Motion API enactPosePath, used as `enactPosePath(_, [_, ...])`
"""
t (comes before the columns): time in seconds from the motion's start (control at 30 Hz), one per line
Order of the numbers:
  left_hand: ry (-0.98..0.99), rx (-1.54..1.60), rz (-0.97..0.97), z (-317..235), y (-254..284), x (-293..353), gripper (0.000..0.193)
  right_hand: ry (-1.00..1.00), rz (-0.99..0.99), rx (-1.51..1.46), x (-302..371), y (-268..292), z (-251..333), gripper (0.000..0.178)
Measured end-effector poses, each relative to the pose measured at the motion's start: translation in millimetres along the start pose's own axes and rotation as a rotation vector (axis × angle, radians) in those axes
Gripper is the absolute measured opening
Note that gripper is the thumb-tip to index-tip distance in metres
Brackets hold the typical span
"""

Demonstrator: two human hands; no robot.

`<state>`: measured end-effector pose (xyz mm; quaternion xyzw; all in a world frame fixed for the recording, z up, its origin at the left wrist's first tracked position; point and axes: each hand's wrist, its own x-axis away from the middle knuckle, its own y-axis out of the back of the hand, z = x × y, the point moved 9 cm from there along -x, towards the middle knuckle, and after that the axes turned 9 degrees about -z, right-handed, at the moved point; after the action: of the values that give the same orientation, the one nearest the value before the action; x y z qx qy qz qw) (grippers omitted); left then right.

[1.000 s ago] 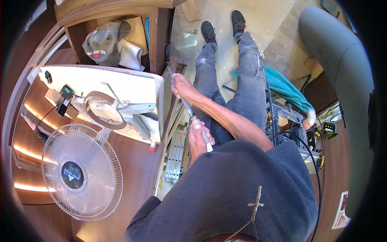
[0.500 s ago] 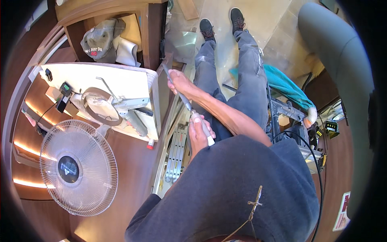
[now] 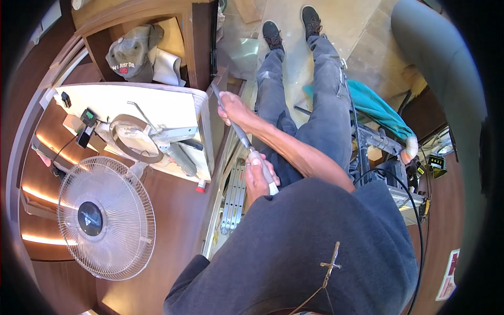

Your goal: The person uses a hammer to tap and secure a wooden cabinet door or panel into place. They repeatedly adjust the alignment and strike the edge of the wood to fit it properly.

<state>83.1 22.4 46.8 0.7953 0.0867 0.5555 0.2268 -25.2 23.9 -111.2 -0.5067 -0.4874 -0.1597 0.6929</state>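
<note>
Gripping one long grey tool [image 3: 241, 134] in both hands, slanting from upper left down to the torso. Right hand [image 3: 236, 109] is closed around the shaft toward its far end, fingers curled over it, palm side partly hidden; narrow grip, no gap showing. Left hand [image 3: 257, 178] wraps the pale handle [image 3: 270, 179], thumb laid along the top, fingers round the other side; also a narrow, closed hold. White butt end pokes out below the left hand, right by the dark shirt [image 3: 294, 231]. Bare shaft shows between the two hands, which are apart. Far tip sits close to the wooden cabinet [image 3: 202, 47]; can't tell if it touches. Pressure of either grip: can't tell.

Left of the hands: white-topped board [image 3: 176, 105] bearing a brown ring-shaped roll [image 3: 143, 157] and a grey metal tool with a bent rod. Fan [image 3: 105, 220] nearer the person, grey cap [image 3: 128, 52] in the cabinet's open compartment. Ladder [image 3: 233, 199] lies just left of the left hand, lower down. Teal cloth [image 3: 378, 107] well right, beyond the legs [image 3: 328, 100].
</note>
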Motion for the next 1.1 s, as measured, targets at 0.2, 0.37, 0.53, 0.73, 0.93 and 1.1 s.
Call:
enactPosePath(0.2, [-0.033, 0.102, 0.044, -10, 6, -3, 0.037, 0.029, -0.033, -0.048, -7, -7, 4, 0.031])
enactPosePath(0.37, [-0.031, 0.009, 0.007, 5, 6, -6, 0.038, 0.042, -0.003, -0.03, -7, -3, 1, 0.031])
enactPosePath(0.53, [-0.043, -0.006, 0.0, 10, 10, 3, 0.04, 0.017, 0.022, -0.032, 9, -7, 0, 0.032])
enactPosePath(0.73, [-0.021, 0.074, -0.039, -2, 18, 10, 0.038, -0.023, -0.01, -0.105, 5, -13, -6, 0.032])
enactPosePath(0.93, [-0.071, 0.036, 0.041, 2, 15, 2, 0.036, 0.06, 0.009, -0.011, 3, -10, 4, 0.031])
enactPosePath(1.1, [-0.04, 0.046, 0.034, 10, 21, 13, 0.034, 0.028, 0.009, -0.047, 18, -10, -2, 0.032])
